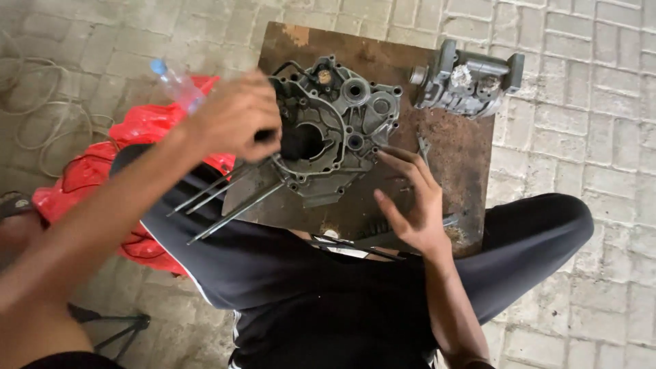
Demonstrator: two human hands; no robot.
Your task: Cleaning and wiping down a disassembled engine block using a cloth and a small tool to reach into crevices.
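Observation:
A grey metal engine crankcase half [335, 130] lies on a rusty brown board [458, 150] between my knees. Several long thin studs [229, 198] stick out from its lower left side. My left hand [232, 121] is over the case's left edge, fingers closed round a short dark tool [268, 135] whose tip I cannot make out. On the right, my right hand [413, 201] is spread with its fingertips at the case's lower right rim and holds nothing.
A grey cylinder-head casting [468, 82] sits on the board's far right corner, and a small metal piece [424, 147] lies beside the case. A red plastic bag [96, 174] and a clear bottle [176, 85] lie left. Loose cord [41, 102] lies on the paved ground.

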